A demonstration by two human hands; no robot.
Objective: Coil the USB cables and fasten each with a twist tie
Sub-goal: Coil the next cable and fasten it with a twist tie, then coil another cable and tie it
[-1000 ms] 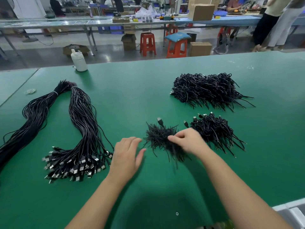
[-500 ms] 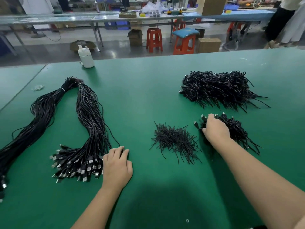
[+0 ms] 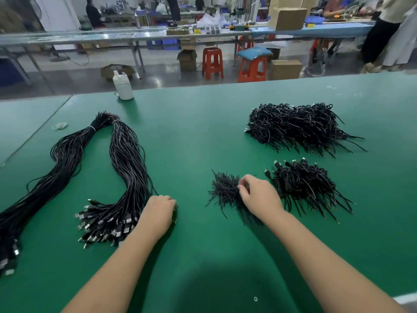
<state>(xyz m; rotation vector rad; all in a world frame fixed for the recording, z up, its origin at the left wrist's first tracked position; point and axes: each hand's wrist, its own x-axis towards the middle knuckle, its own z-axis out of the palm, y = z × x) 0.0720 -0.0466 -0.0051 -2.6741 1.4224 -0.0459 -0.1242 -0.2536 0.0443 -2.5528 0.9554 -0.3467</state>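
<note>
Black twist ties (image 3: 225, 192) lie heaped at centre, the right hand (image 3: 259, 196) pinching into the heap with curled fingers. Left hand (image 3: 158, 213), fingers curled, rests at 3 o'clock of the loose USB cable bundle (image 3: 126, 168); its grasp cannot be told.

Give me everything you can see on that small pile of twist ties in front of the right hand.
The twist tie pile is a loose heap of short, thin black strips, wire-like, splayed in all directions with ends sticking out. It lies flat on the green table, left of the smaller heap of coiled cables. The right hand rests on its right edge, fingertips curled into the ties, seemingly pinching one.
</note>
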